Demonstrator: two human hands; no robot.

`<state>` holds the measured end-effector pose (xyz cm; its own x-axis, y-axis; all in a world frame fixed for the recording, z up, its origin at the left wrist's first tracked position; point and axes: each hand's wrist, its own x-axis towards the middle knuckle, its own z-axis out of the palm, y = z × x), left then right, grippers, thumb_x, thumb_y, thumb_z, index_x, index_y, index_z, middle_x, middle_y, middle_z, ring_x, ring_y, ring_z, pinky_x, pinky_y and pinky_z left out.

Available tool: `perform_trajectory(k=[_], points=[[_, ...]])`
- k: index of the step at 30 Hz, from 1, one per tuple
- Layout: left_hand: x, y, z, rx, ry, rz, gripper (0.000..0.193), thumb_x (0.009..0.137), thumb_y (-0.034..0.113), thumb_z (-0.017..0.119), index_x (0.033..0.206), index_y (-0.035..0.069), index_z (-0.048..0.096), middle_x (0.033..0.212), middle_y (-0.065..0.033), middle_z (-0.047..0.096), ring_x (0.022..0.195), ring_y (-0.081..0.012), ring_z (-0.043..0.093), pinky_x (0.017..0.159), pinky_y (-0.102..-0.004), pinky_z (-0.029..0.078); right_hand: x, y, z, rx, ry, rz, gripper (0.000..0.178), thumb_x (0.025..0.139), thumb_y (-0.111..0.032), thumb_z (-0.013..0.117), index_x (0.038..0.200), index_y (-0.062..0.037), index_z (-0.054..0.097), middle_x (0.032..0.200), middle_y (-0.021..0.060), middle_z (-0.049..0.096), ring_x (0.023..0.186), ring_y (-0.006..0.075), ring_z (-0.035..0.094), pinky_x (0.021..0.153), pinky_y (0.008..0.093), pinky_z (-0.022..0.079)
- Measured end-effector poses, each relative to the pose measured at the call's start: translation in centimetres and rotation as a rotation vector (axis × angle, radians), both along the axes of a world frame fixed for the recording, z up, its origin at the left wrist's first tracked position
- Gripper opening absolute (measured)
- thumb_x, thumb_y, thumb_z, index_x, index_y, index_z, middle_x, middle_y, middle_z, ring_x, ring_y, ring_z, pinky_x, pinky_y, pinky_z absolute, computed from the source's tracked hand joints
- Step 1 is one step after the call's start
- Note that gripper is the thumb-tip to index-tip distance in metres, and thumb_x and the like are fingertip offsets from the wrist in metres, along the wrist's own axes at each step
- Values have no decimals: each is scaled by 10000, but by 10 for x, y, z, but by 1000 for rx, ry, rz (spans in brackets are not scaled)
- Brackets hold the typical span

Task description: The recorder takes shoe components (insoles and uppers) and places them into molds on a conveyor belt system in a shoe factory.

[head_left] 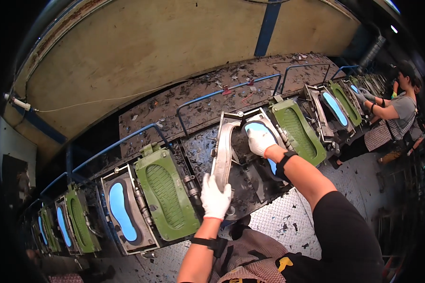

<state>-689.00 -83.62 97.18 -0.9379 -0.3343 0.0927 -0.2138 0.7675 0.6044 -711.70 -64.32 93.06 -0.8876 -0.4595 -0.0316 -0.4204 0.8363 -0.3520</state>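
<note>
My left hand (216, 196), in a white glove, grips the lower end of a raised, curved metal mould frame (225, 153). My right hand (260, 141), gloved too, lies over a blue insole (256, 127) in the dark shoe-sole mould beside that frame. Its fingers look curled against the insole, though their tips are partly hidden. Blue shows above the hand and again below the wrist. Just right of this mould lies its green lid (297, 132), folded back, with a sole-shaped tread cavity.
Left of my hands, another mould holds a blue insole (122, 212) beside an open green plate (166, 194). More moulds run along both sides. A blue rail (226, 89) and scrap-strewn bench (198, 87) stand behind. At right a co-worker (392, 113) reaches over a mould. Chequered metal floor (278, 217) lies below.
</note>
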Motion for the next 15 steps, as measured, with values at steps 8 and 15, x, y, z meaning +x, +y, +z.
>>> perform_trajectory(k=[8,15], points=[[24,50,25,205,-312,288,741,872,272,651,1481,-39,366,1142,-261,695,1057,-404,684,957,-470,519,10,22,13,-186,-59,-74,321,978,-232,447,1028,-18,681,927,246,707,804,451,672,765,526,521],[15,165,-7,741,-532,103,1082,804,348,812,1553,-77,157,1418,-350,499,1301,-448,528,1104,-442,420,0,48,78,-335,-77,81,255,976,-232,536,1048,-30,675,962,190,720,816,403,685,788,464,553]])
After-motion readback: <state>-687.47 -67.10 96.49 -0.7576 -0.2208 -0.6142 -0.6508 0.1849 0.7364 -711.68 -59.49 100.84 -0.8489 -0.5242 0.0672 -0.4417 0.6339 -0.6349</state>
